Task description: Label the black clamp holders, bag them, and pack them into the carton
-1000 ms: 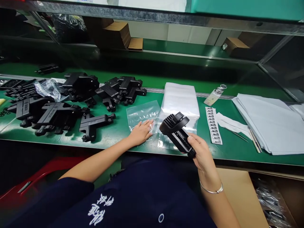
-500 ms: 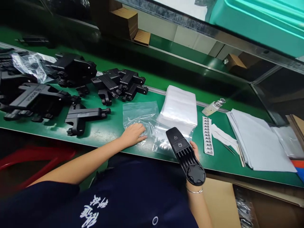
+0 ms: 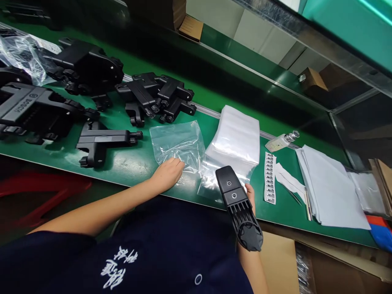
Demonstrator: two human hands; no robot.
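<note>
My left hand [image 3: 168,174] lies on a clear plastic bag [image 3: 176,139] near the bench's front edge, its fingers curled on the film. The bag is flat and wrinkled under the fingertips. In my right hand [image 3: 250,197] is a black plastic bracket [image 3: 235,200], long and tilted, with two screw heads on its upper part, ribs below and a round star-patterned end towards me. The bracket mostly hides the palm and fingers. Behind it sits a stack of clear plastic bags [image 3: 237,134], with looser bags [image 3: 211,185] at its front.
Several black plastic assemblies [image 3: 108,139] cover the left of the green bench. To the right are a label strip [image 3: 269,177], a small bottle [image 3: 281,141], tweezers [image 3: 294,195] and white sheets [image 3: 335,185]. A shelf edge [image 3: 321,49] crosses above.
My left fingers have curled in further on the bag, and the bag's far edge has shifted slightly. My right hand still holds the bracket, now a little lower. The camera view has turned.
</note>
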